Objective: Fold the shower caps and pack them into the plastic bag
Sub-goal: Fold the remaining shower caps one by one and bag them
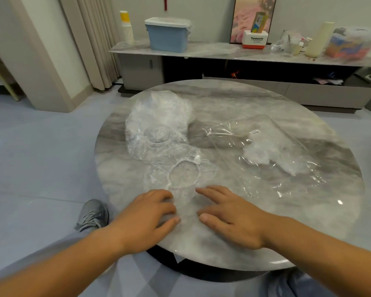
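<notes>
Head view: the nearest clear, crinkled plastic shower cap [182, 179] lies by the near edge of the round grey marble table [223, 249], and a heap of caps [156, 125] sits toward the left edge. The left hand [150, 213] and right hand [227, 213] rest on the cap's near hem, fingers [210, 191] spread and relaxed, gripping nothing. The film looks feather-light, limp and slippery, so pinching the elastic rim seems best. The transparent plastic bag [272, 133] lies toward the right edge, and its white label [254, 132] is unreadable. A white box [255, 39] behind the table reads "Panasonic".

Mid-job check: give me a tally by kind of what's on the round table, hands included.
Loose shower caps with a visible elastic ring: 2 (nearest cap, cap in the pile; the pile may hide more)
Plastic bag: 1, white contents uncountable
Hands: 2 (left hand, right hand)
Total: 5
</notes>
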A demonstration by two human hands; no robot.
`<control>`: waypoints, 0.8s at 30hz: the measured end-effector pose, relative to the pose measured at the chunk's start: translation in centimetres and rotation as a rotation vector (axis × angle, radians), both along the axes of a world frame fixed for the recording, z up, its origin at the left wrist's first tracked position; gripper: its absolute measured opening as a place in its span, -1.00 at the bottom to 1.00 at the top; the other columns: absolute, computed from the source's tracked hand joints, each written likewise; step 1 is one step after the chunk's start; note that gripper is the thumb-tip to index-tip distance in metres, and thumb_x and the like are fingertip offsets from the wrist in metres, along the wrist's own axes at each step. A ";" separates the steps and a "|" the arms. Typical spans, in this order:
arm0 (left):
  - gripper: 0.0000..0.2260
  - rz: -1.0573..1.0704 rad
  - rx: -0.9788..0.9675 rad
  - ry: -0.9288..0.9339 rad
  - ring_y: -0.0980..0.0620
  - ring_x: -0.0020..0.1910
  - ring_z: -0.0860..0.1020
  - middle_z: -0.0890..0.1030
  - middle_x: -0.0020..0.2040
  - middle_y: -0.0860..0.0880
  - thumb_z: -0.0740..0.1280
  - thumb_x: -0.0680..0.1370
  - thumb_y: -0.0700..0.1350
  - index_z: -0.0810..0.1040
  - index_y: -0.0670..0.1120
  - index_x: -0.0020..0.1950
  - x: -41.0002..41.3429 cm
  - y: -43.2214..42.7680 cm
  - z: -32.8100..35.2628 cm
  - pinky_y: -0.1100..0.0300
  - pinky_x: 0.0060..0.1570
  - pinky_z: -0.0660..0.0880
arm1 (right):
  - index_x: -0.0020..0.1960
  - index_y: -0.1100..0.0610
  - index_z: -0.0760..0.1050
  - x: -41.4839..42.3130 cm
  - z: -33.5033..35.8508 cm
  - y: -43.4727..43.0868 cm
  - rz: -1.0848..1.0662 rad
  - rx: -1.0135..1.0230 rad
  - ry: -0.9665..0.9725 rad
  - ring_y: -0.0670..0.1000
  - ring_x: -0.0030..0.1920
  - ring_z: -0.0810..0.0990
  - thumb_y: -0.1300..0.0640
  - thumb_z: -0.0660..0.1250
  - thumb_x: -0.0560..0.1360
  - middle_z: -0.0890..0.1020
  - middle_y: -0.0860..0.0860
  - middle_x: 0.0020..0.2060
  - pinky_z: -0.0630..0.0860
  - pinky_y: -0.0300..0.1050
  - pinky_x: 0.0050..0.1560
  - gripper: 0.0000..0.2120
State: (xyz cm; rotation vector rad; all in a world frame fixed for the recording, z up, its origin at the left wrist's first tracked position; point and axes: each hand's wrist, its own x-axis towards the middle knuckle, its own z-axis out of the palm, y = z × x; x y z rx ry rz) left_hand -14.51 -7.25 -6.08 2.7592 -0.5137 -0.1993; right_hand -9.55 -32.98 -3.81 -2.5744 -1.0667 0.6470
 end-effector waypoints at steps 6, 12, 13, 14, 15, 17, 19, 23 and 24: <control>-0.40 -0.060 -0.009 -0.021 0.07 0.46 0.32 0.39 0.47 0.07 -0.01 0.58 0.32 0.45 0.04 0.46 -0.5 0.7 -0.7 0.29 0.44 0.10 | 0.49 -0.12 0.33 0.5 -0.9 2.1 0.035 -0.072 -0.138 -0.12 0.57 -0.05 -0.41 -0.29 0.51 0.10 -0.17 0.59 0.06 -0.07 0.46 -0.24; -0.51 -0.115 -0.080 -0.085 0.13 0.41 0.35 0.45 0.41 0.10 0.10 0.61 0.26 0.50 0.06 0.41 -0.6 0.8 -0.5 0.16 0.44 0.24 | 0.44 0.00 0.43 0.3 -0.7 1.1 0.050 0.024 -0.172 -0.14 0.45 0.20 -0.48 -0.37 0.49 0.38 -0.13 0.42 0.21 -0.13 0.45 -0.09; -0.57 -0.119 -0.126 -0.112 0.13 0.42 0.34 0.43 0.42 0.10 0.16 0.61 0.24 0.51 0.08 0.38 -0.7 0.8 -0.6 0.16 0.43 0.26 | 0.43 0.02 0.45 0.1 -0.5 0.4 0.047 0.056 -0.155 -0.15 0.44 0.23 -0.48 -0.36 0.50 0.40 -0.11 0.41 0.21 -0.18 0.46 -0.08; -0.61 -0.118 -0.176 -0.145 0.12 0.43 0.34 0.41 0.43 0.09 0.21 0.60 0.22 0.50 0.09 0.35 -0.8 0.7 -0.6 0.17 0.42 0.28 | 0.43 0.04 0.46 -0.2 -0.4 -0.4 0.040 0.079 -0.139 -0.17 0.44 0.24 -0.47 -0.34 0.51 0.41 -0.11 0.40 0.19 -0.25 0.46 -0.09; -0.62 -0.108 -0.218 -0.171 0.12 0.43 0.34 0.39 0.43 0.09 0.26 0.58 0.22 0.46 0.09 0.34 -0.8 0.6 -0.7 0.18 0.40 0.31 | 0.43 0.04 0.47 -0.6 -0.3 -1.1 0.031 0.105 -0.125 -0.20 0.43 0.25 -0.46 -0.30 0.53 0.42 -0.12 0.40 0.17 -0.31 0.45 -0.11; -0.52 -0.065 -0.258 -0.166 0.16 0.38 0.36 0.38 0.39 0.15 0.32 0.53 0.26 0.35 0.10 0.37 -0.6 0.3 -0.8 0.21 0.37 0.34 | 0.39 0.04 0.52 -1.5 -0.3 -2.5 -0.010 0.169 -0.097 -0.29 0.40 0.27 -0.45 -0.23 0.56 0.46 -0.15 0.37 0.16 -0.41 0.40 -0.17; -0.45 -0.041 -0.246 -0.129 0.19 0.30 0.40 0.41 0.32 0.20 0.33 0.48 0.32 0.35 0.10 0.37 -0.2 0.1 -0.9 0.20 0.32 0.39 | 0.35 0.02 0.55 -2.3 -0.4 -3.6 -0.057 0.226 -0.073 -0.33 0.38 0.30 -0.45 -0.17 0.56 0.48 -0.21 0.32 0.20 -0.43 0.37 -0.21; -0.53 -0.067 -0.218 -0.075 0.23 0.16 0.46 0.53 0.15 0.23 0.34 0.44 0.37 0.53 0.13 0.22 0.4 -0.8 -1.4 0.18 0.17 0.48 | 0.28 0.00 0.61 -3.2 -0.7 -4.3 -0.150 0.344 -0.026 -0.30 0.29 0.46 -0.32 0.05 0.58 0.55 -0.32 0.21 0.31 -0.41 0.29 -0.42; -0.56 -0.062 -0.234 -0.059 0.25 0.12 0.47 0.55 0.10 0.24 0.34 0.44 0.37 0.56 0.13 0.17 0.5 -1.0 -1.4 0.20 0.13 0.49 | 0.24 -0.01 0.63 -3.3 -0.8 -4.3 -0.192 0.380 0.001 -0.26 0.25 0.50 -0.30 0.08 0.57 0.58 -0.30 0.17 0.36 -0.39 0.26 -0.46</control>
